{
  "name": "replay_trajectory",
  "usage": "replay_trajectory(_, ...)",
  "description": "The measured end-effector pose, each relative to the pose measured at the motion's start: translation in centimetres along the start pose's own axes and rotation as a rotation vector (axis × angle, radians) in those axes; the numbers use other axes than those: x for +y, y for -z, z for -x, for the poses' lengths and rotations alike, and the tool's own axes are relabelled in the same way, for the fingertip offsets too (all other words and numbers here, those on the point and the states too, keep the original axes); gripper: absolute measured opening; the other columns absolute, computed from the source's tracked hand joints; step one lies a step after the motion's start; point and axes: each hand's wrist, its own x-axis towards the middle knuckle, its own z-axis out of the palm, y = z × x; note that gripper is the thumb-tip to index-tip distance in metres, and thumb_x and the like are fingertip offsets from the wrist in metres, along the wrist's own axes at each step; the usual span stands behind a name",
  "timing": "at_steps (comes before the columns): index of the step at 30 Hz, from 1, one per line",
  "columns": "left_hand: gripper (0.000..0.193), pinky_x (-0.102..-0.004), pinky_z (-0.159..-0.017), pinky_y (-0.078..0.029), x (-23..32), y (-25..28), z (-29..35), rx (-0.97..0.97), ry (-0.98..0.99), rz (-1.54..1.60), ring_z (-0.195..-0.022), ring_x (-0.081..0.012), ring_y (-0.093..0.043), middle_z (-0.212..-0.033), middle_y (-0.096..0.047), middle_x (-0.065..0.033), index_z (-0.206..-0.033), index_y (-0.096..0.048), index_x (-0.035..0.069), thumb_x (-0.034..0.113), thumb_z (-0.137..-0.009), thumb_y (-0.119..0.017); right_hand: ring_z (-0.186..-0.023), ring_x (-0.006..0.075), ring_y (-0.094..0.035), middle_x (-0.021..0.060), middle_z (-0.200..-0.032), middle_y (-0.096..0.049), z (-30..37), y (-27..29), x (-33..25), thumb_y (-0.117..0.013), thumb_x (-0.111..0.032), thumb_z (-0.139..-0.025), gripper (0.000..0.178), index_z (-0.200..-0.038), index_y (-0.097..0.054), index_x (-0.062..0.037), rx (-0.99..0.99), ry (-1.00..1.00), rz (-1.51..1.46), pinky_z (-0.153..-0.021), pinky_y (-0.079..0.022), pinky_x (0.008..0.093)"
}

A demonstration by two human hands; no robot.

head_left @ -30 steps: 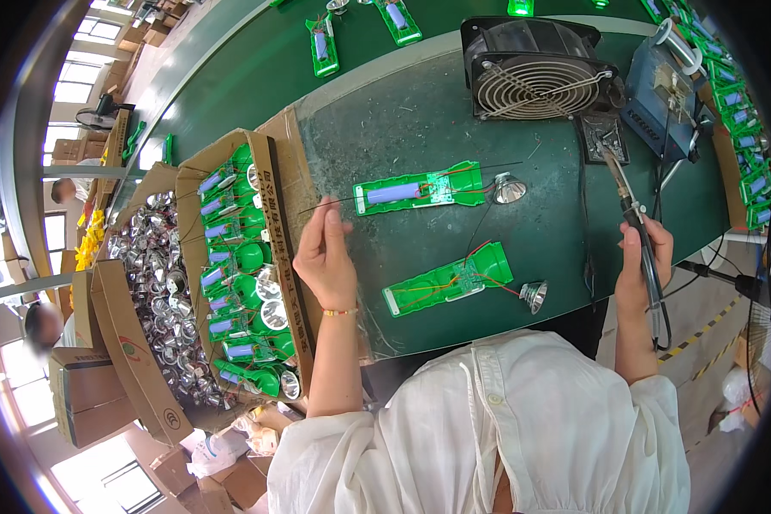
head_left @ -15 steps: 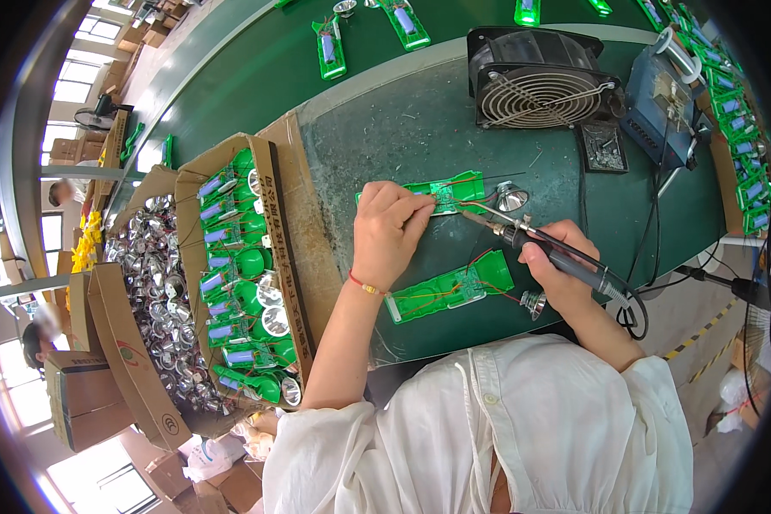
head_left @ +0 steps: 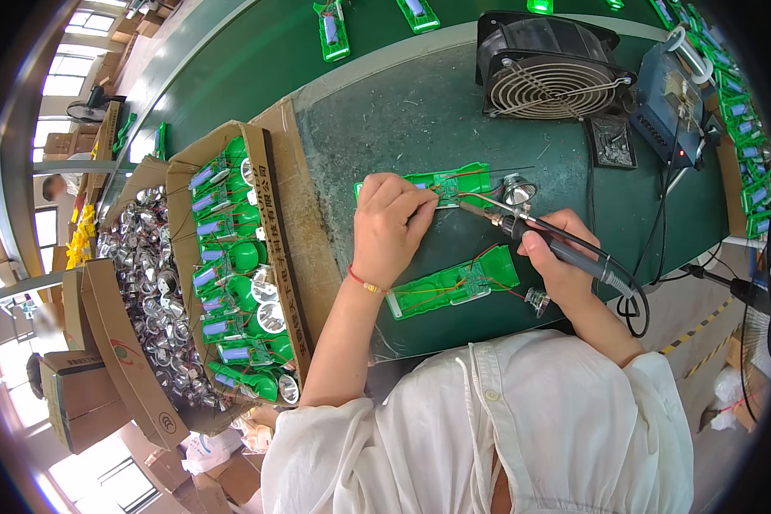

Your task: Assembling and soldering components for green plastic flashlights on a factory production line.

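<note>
My left hand [head_left: 391, 224] presses down on a green plastic housing [head_left: 458, 185] with a small circuit board and thin red wires, its fingertips pinched by the board. My right hand [head_left: 557, 257] grips a dark soldering iron [head_left: 540, 237]; the tip touches the board beside my left fingers. A silver reflector cup [head_left: 517, 188] hangs off that housing's right end. A second green housing [head_left: 454, 289] with wires lies nearer me, with its own small reflector [head_left: 538, 301].
A cardboard box [head_left: 231, 265] of green housings stands at my left, and beyond it a box of silver reflectors [head_left: 146, 291]. A black fan [head_left: 550, 73] and a blue soldering station [head_left: 672, 103] sit at the back right. More green housings ride the conveyor [head_left: 257, 51] behind.
One second ago my hands were apart, the iron held off to the right. Both came together over the far housing, and the iron's tip now rests on its board.
</note>
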Motion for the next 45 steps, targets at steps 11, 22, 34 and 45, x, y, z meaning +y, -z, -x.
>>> replay_trajectory(11,0.012,-0.0336,-0.07,-0.044,0.3,0.0,-0.1,0.026,-0.023,0.013,-0.08,-0.0239,-0.053,-0.074,-0.056,-0.0046,-0.073,-0.065,0.005,0.003,-0.063,-0.07,-0.057,0.0081,-0.055,0.0061,-0.066,-0.06,0.0,0.4,-1.3,-0.067,-0.013,-0.076,0.018,-0.079,-0.055,0.0003,-0.106,0.101,0.187,-0.053,-0.044,0.0226)
replay_trajectory(22,0.011,-0.0331,-0.07,-0.044,0.3,0.1,-0.3,0.003,-0.022,0.007,-0.08,-0.0234,-0.053,-0.073,-0.056,-0.0042,-0.074,-0.065,0.006,0.004,-0.063,-0.069,-0.06,0.0079,-0.058,0.0062,-0.064,-0.062,-0.4,0.4,-1.5,-0.065,-0.007,-0.075,0.013,-0.08,-0.055,0.0005,-0.106,0.014,0.135,-0.054,-0.046,0.0217)
replay_trajectory(34,0.009,-0.0335,-0.07,-0.044,0.2,0.2,-0.7,-0.03,0.002,0.014,-0.08,-0.0234,-0.052,-0.073,-0.056,-0.004,-0.073,-0.066,0.006,0.004,-0.065,-0.069,-0.06,0.0098,-0.058,0.0083,-0.068,-0.062,0.6,1.9,-1.2,-0.064,-0.01,-0.079,0.017,-0.085,-0.053,0.0014,0.005,0.028,-0.014,-0.054,-0.046,0.0225)
replay_trajectory(45,0.037,-0.0361,-0.079,-0.043,1.4,4.6,-3.5,-0.424,0.048,-0.297,-0.091,-0.0249,-0.053,-0.095,-0.054,-0.0056,-0.097,-0.061,0.011,0.009,-0.062,-0.069,-0.066,0.0116,-0.059,0.008,-0.075,-0.06,2.0,6.7,1.5,-0.059,-0.003,-0.082,0.011,-0.09,-0.052,0.0011,0.23,0.071,0.033,-0.06,-0.047,0.0217)
